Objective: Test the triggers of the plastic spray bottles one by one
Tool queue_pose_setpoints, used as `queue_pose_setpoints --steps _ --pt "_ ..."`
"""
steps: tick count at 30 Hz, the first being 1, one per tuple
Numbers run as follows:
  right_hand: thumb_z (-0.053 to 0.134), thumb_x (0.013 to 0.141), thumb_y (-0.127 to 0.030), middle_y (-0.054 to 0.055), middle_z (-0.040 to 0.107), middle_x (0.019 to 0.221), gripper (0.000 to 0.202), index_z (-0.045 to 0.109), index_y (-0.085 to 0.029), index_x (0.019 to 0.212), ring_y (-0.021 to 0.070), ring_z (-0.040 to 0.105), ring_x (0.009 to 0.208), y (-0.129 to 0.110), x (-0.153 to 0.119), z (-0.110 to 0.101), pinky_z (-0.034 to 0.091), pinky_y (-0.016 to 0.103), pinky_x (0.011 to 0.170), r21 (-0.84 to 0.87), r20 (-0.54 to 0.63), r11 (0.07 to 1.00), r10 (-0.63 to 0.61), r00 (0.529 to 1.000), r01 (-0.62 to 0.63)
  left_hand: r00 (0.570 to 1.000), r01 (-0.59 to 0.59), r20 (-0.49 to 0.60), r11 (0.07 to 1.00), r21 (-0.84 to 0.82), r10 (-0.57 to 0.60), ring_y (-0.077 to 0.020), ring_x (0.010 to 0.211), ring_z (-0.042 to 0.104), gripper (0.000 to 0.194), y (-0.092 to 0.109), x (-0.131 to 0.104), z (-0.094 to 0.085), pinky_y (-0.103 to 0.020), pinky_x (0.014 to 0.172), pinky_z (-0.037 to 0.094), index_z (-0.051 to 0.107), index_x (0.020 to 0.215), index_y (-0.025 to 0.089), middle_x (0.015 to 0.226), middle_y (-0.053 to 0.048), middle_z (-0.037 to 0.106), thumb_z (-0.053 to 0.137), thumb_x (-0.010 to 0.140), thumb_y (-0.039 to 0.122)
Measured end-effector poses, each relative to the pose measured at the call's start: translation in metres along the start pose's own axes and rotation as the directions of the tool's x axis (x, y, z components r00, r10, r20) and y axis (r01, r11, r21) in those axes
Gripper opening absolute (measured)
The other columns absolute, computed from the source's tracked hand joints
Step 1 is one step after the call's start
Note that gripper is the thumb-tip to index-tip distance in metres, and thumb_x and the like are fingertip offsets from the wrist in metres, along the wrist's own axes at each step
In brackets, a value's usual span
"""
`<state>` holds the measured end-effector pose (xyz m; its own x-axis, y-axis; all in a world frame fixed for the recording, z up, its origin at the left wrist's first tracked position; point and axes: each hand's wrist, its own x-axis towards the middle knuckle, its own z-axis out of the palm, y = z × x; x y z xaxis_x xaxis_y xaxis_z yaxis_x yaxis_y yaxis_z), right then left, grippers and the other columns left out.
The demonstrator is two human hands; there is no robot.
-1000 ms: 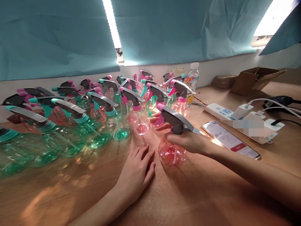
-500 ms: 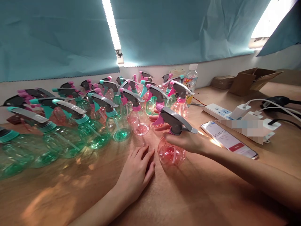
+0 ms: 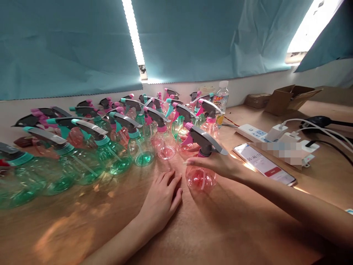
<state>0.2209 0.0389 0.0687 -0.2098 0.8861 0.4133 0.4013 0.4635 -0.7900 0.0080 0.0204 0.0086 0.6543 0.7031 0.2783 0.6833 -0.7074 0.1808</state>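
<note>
Where right fingers (image 3: 194, 149) curl, bottle (image 3: 200, 179) stands

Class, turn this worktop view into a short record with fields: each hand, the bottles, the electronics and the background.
left hand: left hand palm down on the tabletop
right hand: right hand curved around the neck of the nearest pink spray bottle; firmness of grip unclear
held bottle state: upright, trigger head on
other bottles: green spray bottles and more pink ones, crowded together
electronics: smartphone, screen up, beside a white power strip
background: open cardboard box, clear drink bottle, teal sheeting
</note>
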Motion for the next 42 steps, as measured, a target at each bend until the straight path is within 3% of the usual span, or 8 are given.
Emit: queue_pose_setpoints --steps 6,18,23,26,28,32,37,42 --pt "0.071 0.078 -0.043 0.003 0.068 0.089 0.030 0.065 -0.024 0.101 0.0221 0.063 0.081 0.002 -0.019 -0.010 0.052 0.037 0.073 -0.191 -0.007 0.981 -0.033 0.999 0.032 0.999 -0.021 -0.038 1.000 0.002 0.021 -0.0314 0.118 0.053 0.031 -0.002 0.000 0.003 -0.050 0.099 0.045 0.061 0.122 0.013 0.125 -0.016 0.059 0.047 0.095 0.021" --pt "0.073 0.077 -0.044 0.001 0.073 0.093 0.026 0.069 -0.024 0.094 0.0213 0.068 0.086 0.001 -0.040 -0.028 0.050 0.034 0.076 -0.099 -0.106 0.992 0.061 0.992 -0.071 0.999 -0.036 -0.037 0.999 0.002 0.036 -0.0329 0.115 0.053 0.033 0.000 0.007 0.007 -0.051 0.097 0.046 0.063 0.119 0.011 0.123 -0.018 0.058 0.044 0.095 0.023" --pt "0.078 0.071 -0.043 0.005 0.072 0.094 0.035 0.068 -0.019 0.095 0.0247 0.067 0.090 0.009 -0.044 -0.067 0.052 0.037 0.075 0.067 -0.211 0.979 0.204 0.956 -0.194 0.997 -0.072 -0.032 0.997 -0.036 0.071 -0.0324 0.113 0.055 0.031 0.009 0.022 0.015 -0.050 0.094 0.048 0.062 0.119 0.013 0.121 -0.017 0.059 0.046 0.095 0.022" --pt "0.079 0.069 -0.041 0.004 0.074 0.086 0.033 0.070 -0.021 0.093 0.0228 0.069 0.079 0.022 -0.041 -0.103 0.052 0.035 0.071 0.076 -0.275 0.967 0.253 0.928 -0.241 0.994 -0.105 -0.027 0.993 -0.058 0.104 -0.0322 0.115 0.054 0.031 0.016 0.036 0.022 -0.049 0.095 0.048 0.061 0.121 0.011 0.123 -0.018 0.057 0.046 0.094 0.020" --pt "0.076 0.072 -0.041 0.005 0.075 0.092 0.026 0.072 -0.021 0.087 0.0237 0.069 0.089 0.035 -0.034 -0.126 0.051 0.037 0.079 0.078 -0.347 0.967 0.254 0.903 -0.243 0.992 -0.128 -0.020 0.989 -0.071 0.127 -0.0322 0.117 0.053 0.032 0.022 0.047 0.027 -0.049 0.098 0.046 0.060 0.121 0.010 0.125 -0.019 0.056 0.047 0.094 0.019" --pt "0.079 0.067 -0.043 0.005 0.075 0.092 0.034 0.070 -0.021 0.092 0.0257 0.070 0.089 0.073 -0.008 -0.153 0.052 0.041 0.080 0.100 -0.427 0.979 0.205 0.881 -0.179 0.988 -0.151 0.009 0.984 -0.092 0.152 -0.0320 0.119 0.052 0.032 0.032 0.069 0.034 -0.049 0.099 0.045 0.061 0.121 0.010 0.126 -0.019 0.057 0.050 0.093 0.020" --pt "0.079 0.066 -0.044 0.007 0.075 0.098 0.041 0.072 -0.020 0.098 0.0245 0.071 0.084 0.114 0.021 -0.155 0.052 0.040 0.081 0.024 -0.463 0.981 0.183 0.868 -0.194 0.986 -0.163 0.013 0.982 -0.093 0.165 -0.0316 0.118 0.053 0.032 0.038 0.086 0.042 -0.049 0.100 0.045 0.061 0.121 0.010 0.126 -0.018 0.057 0.050 0.093 0.021" --pt "0.078 0.067 -0.047 0.007 0.076 0.094 0.040 0.073 -0.019 0.095 0.0243 0.069 0.084 0.123 0.034 -0.144 0.052 0.036 0.075 -0.038 -0.423 0.978 0.170 0.890 -0.205 0.988 -0.151 0.016 0.985 -0.087 0.152 -0.0314 0.118 0.053 0.032 0.040 0.094 0.046 -0.049 0.099 0.045 0.061 0.122 0.012 0.128 -0.017 0.057 0.049 0.094 0.022"
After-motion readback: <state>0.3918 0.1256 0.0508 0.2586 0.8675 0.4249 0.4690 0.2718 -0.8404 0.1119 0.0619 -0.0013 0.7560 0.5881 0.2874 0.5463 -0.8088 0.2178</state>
